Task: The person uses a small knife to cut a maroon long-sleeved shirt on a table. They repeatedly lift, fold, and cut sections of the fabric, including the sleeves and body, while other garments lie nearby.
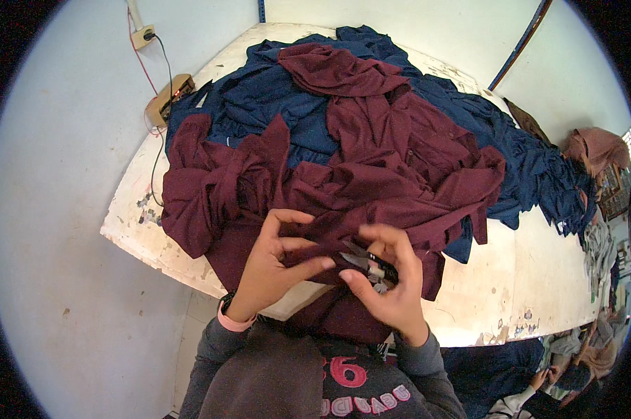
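The maroon garments [343,167] heaped mid-table block passage; behind them navy garments [273,105] crowd the far table [525,279], whose bare top right of the maroon heap lies open.

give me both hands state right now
left hand: closed, pinching the maroon garment
right hand: closed on small thread snips

maroon garment [371,167]: matt cloth | snips [368,264]: shiny metal | table [511,279]: worn, chipped paint

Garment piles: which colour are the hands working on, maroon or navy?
The maroon garments, the near pile at the table's front edge. Left hand pinches that fabric; right hand holds small snips against it. The navy garments lie behind, untouched.
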Available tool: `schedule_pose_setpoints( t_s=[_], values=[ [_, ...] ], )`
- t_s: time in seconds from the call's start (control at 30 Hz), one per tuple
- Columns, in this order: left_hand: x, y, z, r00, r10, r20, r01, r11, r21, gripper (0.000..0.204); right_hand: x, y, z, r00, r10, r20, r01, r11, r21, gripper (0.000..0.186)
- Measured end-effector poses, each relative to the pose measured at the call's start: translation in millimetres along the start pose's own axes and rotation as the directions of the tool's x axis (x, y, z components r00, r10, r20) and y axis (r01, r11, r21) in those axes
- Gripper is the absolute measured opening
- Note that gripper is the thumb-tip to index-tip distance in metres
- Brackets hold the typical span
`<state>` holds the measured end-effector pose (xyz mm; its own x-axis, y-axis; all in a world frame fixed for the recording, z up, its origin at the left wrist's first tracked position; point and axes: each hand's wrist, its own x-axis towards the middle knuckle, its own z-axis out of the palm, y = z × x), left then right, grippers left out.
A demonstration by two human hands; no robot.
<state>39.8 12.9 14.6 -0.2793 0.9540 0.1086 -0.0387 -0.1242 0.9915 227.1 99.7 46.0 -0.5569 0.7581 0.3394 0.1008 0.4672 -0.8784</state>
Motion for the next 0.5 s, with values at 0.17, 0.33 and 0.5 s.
schedule_pose_setpoints(
  t_s=[0.17, 0.33, 0.5],
  values=[
    [14.3, 17.1, 6.2, 0.997, 0.069, 0.035, -0.076, 0.957, 0.281, 0.048, 11.9, 34.9, -7.1, 0.979, 0.120, 0.166, -0.155, 0.963, 0.218, 0.014],
    [43.5, 23.0, -25.7, 0.883, 0.333, 0.329, -0.445, 0.378, 0.812, 0.041, 5.2, 38.4, -18.2, 0.967, 0.226, 0.118, -0.253, 0.910, 0.329, 0.013],
    [50.2, 30.3, -37.4, 0.749, 0.497, 0.438, -0.504, -0.003, 0.864, 0.031, -6.3, 39.5, -28.3, 0.979, 0.089, -0.185, -0.033, 0.958, 0.285, 0.011]
  ],
)
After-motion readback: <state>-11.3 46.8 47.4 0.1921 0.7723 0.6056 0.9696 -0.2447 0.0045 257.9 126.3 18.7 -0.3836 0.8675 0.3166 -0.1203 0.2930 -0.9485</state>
